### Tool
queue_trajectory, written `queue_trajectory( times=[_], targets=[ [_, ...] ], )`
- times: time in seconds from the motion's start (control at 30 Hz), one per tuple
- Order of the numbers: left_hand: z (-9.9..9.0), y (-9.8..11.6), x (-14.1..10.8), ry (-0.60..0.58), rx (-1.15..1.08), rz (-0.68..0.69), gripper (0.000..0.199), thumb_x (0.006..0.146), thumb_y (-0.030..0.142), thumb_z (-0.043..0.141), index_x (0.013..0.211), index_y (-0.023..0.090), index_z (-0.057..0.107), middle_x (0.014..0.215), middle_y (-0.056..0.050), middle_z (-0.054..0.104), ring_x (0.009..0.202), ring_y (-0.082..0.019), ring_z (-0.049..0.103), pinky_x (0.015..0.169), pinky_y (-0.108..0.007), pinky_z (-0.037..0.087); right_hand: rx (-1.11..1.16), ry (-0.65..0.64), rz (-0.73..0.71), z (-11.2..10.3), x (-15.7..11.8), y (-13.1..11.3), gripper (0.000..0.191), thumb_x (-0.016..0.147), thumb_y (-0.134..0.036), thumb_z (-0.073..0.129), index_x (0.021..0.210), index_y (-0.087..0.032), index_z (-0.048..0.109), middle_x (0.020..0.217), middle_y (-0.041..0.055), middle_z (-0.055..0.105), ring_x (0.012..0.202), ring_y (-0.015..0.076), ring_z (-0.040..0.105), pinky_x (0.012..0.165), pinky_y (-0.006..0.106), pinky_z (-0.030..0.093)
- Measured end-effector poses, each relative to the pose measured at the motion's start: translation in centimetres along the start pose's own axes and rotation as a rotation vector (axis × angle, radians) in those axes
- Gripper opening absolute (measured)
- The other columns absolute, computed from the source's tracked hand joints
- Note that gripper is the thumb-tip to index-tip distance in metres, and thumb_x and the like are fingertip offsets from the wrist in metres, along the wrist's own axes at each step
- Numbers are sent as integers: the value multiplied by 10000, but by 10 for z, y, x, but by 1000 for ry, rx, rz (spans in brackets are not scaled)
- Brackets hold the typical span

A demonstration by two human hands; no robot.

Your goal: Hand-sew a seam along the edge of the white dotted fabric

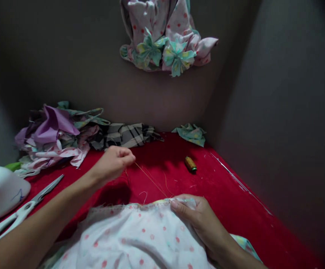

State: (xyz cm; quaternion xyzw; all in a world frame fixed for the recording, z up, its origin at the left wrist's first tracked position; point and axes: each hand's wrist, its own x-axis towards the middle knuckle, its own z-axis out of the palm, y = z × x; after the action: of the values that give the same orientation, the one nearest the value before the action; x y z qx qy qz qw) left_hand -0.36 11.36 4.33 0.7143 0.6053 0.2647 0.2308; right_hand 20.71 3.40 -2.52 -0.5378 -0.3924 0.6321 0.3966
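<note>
White cloth with red dots (140, 239) lies in front of me, a stitched edge along its top. My right hand (193, 213) pinches that edge at its right end, thumb on top. Up and to the left, my left hand (119, 160) is closed in a pinch on a thin thread (151, 179), which runs taut down to the cloth edge beside my right thumb. Whether a needle is between the left fingertips is too small to tell. A yellow-brown thread spool (190, 164) lies on the red surface beyond my right hand.
White-handled scissors (24, 211) and a white container (4, 192) are at the left. Fabric scraps (54, 127) are piled at the back left, with plaid cloth (129, 135) and a green scrap (190, 134) along the wall. Dotted cloth with bows (176, 33) hangs above.
</note>
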Motion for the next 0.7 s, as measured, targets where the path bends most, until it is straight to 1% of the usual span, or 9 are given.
queue_trajectory(
  times=[0.07,0.17,0.23,0.3,0.37,0.47,0.53,0.6,0.7],
  targets=[
    [-15,-8,5,217,179,7,266,695,321,398,494,169,482,441,23,359,439,-102,357,448,-236,247,2,-1,6,0,-1,-1,304,561,-398,678,637,-118,586,517,-3,533,485,106,466,443,202,332],
    [-32,-25,12,467,345,-51,248,710,333,385,558,189,520,506,-27,435,546,-175,440,506,-291,241,6,-11,10,1,-2,-3,297,572,-393,671,646,-116,592,534,5,550,496,111,477,459,208,342],
    [-38,-39,15,567,452,-97,208,690,322,411,596,197,548,545,-66,482,623,-231,482,537,-326,243,12,-14,8,1,-3,-4,293,580,-386,667,649,-111,595,541,5,550,498,107,474,467,207,340],
    [-39,-51,18,586,510,-121,170,661,291,442,571,200,554,543,-91,497,667,-269,507,555,-354,254,10,-7,-1,1,-4,-5,286,581,-376,669,646,-108,594,534,-3,538,495,97,461,468,201,331],
    [-38,-60,21,520,525,-151,142,621,238,473,503,194,538,530,-109,502,679,-290,522,562,-375,266,10,-1,-6,1,-4,-5,281,576,-371,672,631,-109,587,521,-12,522,486,91,446,461,198,320],
    [-34,-61,23,317,511,-198,103,558,173,502,465,174,548,558,-140,536,674,-308,535,567,-388,283,20,-1,-4,1,-3,-4,284,567,-375,676,629,-113,585,519,-14,521,483,93,443,458,200,318],
    [-28,-52,22,185,464,-171,103,565,191,511,548,170,610,598,-130,575,655,-285,540,564,-365,302,17,0,-5,1,-2,-3,288,558,-376,681,634,-113,591,518,-12,525,486,97,446,457,201,320],
    [-18,-37,18,51,382,-95,152,600,238,513,640,187,651,622,-78,609,621,-226,543,553,-310,330,16,5,-4,1,-1,-3,294,547,-379,687,631,-113,594,512,-12,524,483,98,444,450,200,316],
    [6,-15,4,-242,156,36,182,641,276,511,692,190,663,632,-18,624,582,-154,536,521,-226,351,30,3,5,1,-1,-3,294,552,-381,686,632,-114,594,513,-11,521,481,96,439,448,197,313]
  ],
)
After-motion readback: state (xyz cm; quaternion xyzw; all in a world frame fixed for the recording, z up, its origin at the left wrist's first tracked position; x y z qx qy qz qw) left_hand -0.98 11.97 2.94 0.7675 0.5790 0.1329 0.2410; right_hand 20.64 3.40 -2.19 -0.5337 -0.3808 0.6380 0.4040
